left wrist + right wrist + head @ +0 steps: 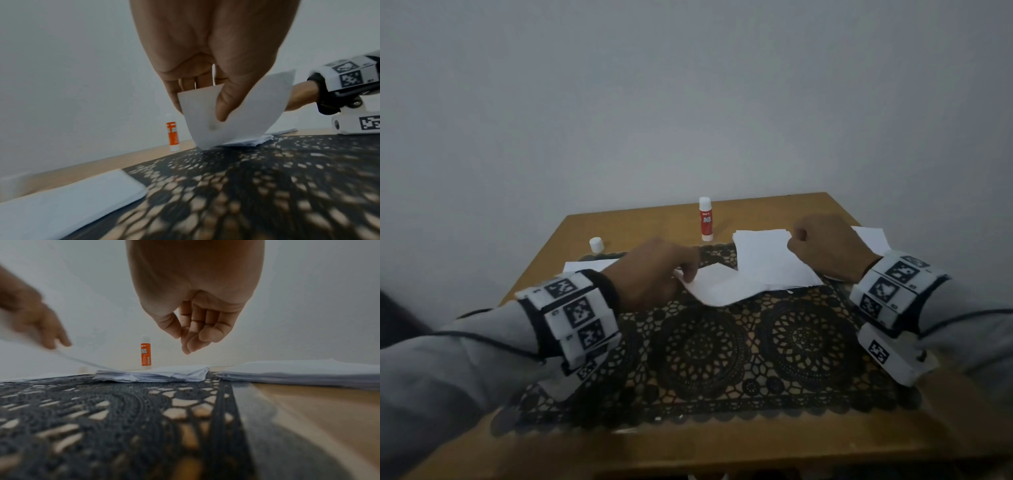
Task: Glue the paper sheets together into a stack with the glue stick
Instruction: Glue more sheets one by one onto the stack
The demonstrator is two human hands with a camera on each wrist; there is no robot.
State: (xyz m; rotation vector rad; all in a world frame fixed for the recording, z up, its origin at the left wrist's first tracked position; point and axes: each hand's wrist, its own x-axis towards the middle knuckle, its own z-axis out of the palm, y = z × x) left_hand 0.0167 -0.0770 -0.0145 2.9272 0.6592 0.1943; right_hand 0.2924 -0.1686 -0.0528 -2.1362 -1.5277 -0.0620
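The table is viewed from above and behind by the head camera, facing forward and down toward the wall. Both wrist views are taken low, just over the lace mat, looking along each palm toward the same wall. The upright glue stick and the central paper stack are shared by all three views.
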